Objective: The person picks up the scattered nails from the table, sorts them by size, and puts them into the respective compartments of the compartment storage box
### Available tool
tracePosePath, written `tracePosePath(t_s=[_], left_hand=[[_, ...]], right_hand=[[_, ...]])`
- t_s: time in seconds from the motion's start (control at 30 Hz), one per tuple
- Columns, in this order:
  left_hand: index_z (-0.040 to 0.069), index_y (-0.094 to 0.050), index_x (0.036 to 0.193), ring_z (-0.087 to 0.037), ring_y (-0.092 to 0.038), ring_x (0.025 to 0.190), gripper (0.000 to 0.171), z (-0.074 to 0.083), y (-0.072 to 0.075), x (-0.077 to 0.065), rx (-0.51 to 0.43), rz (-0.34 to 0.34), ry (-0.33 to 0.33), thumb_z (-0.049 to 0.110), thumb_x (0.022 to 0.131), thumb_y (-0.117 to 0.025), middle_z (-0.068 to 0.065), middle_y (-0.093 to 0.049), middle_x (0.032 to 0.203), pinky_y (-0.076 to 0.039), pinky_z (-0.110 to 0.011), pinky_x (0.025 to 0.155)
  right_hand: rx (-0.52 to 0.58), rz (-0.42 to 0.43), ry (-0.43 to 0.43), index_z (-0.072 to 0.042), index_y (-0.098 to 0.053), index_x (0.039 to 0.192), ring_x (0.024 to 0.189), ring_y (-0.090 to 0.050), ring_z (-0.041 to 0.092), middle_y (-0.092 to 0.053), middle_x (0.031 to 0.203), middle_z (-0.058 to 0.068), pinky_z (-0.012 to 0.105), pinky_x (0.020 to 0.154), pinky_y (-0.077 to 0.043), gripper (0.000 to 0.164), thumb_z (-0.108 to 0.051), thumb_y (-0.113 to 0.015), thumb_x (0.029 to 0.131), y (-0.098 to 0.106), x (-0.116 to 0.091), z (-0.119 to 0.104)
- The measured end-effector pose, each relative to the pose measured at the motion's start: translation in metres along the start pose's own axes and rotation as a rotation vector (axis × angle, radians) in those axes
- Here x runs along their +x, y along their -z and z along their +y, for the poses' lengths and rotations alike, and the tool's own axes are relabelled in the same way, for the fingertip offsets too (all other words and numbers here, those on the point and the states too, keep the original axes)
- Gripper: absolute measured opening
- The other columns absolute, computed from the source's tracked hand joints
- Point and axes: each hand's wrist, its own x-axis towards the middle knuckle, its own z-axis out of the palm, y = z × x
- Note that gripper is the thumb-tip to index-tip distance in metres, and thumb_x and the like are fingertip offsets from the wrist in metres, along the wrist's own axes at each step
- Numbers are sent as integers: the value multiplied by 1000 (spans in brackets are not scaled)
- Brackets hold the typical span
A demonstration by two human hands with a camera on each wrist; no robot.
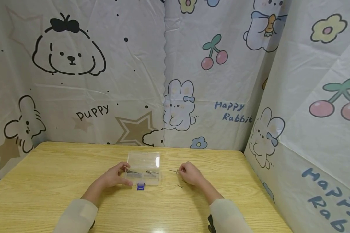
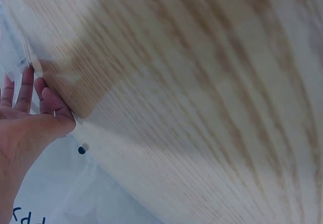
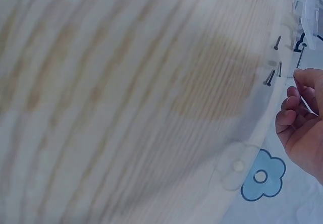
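A clear plastic box [image 1: 150, 180] lies on the table with its lid [image 1: 143, 159] raised at the back and a blue latch [image 1: 140, 186] at the front. Dark screws [image 1: 133, 172] lie inside, in a left and a right compartment. My left hand [image 1: 114, 176] holds the box's left end, thumb by the front corner and fingers toward the back. To the right of the box, my right hand [image 1: 191, 174] pinches a thin screw [image 3: 301, 57] between thumb and fingertips, its head pointing away. Several loose screws [image 3: 277, 43] lie on the table near that hand.
The wood-grain table [image 1: 151, 213] ends at a printed cloth [image 1: 134, 84] hanging behind it. Another cloth wall [image 1: 315, 139] runs along the right edge. One loose screw [image 1: 179, 186] lies nearer the front, below my right hand.
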Motion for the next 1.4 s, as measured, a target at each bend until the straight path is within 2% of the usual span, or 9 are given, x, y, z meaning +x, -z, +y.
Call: tracePosePath(t_s=[0.73,0.93,1.17,1.4], left_hand=[[5,-41,128,-52,-37,125,75,1,-1,0,-19,2,-4,30,71,-82,-26,-42,134,-33,-63,101],[6,-41,128,-52,-37,125,75,1,0,0,-9,4,8,31,71,-82,-26,-42,135,-32,-63,101],[7,-41,128,-52,-37,125,75,-1,0,1,-8,7,19,32,70,-82,-25,-42,135,-33,-63,101],[8,-42,128,-52,-36,126,76,-4,0,3,-5,8,21,34,69,-82,-24,-42,135,-33,-63,101]], right_hand=[[20,-23,-17,-4,-65,94,70,-47,11,-54,79,1,24,62,-41,16,-13,-52,93,-2,10,-26],[28,-29,19,-2,-66,92,66,-46,10,-54,76,1,22,60,-41,15,-11,-54,92,-3,14,-35],[67,-59,14,-4,-65,92,67,-45,10,-52,76,0,22,60,-40,15,-12,-52,93,-9,17,-47],[77,-60,30,-3,-66,92,60,-43,8,-51,72,-2,20,55,-39,16,-13,-52,93,-18,21,-58]])
